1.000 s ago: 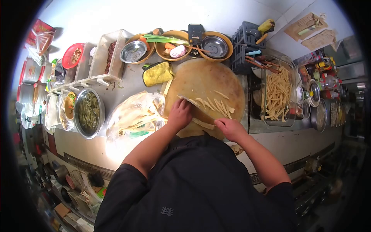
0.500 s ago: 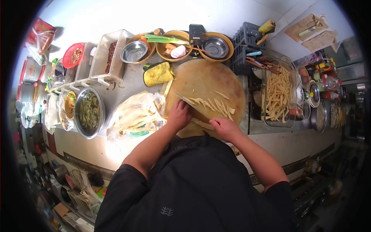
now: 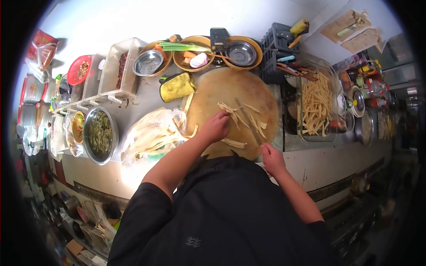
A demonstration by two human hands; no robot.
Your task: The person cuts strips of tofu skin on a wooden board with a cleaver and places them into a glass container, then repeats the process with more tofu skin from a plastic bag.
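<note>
A large round cutting board [image 3: 213, 91] lies in front of me, with pale yellow strips [image 3: 257, 124] scattered over it. My right hand [image 3: 272, 158] is closed round the handle of a knife [image 3: 252, 120] at the board's lower right, its blade slanting up and left among the strips. My left hand [image 3: 217, 127] rests at the board's left middle, its fingertips beside some strips left of the blade. Its fingers are bent, and whether they hold anything cannot be made out. A plastic bag [image 3: 153, 128] with long pale sheets lies left of the board.
A glass dish [image 3: 317, 138] of cut strips stands on the right. On the left is a metal bowl [image 3: 115, 133] of dark greens. Behind the board are a yellow cloth [image 3: 177, 87], bowls of vegetables [image 3: 198, 68], a phone [image 3: 218, 39] and a dark rack [image 3: 271, 66].
The knife has moved right with my right hand and now points more steeply away from me. My left hand has shifted slightly right and up. Some strips have been displaced on the board.
</note>
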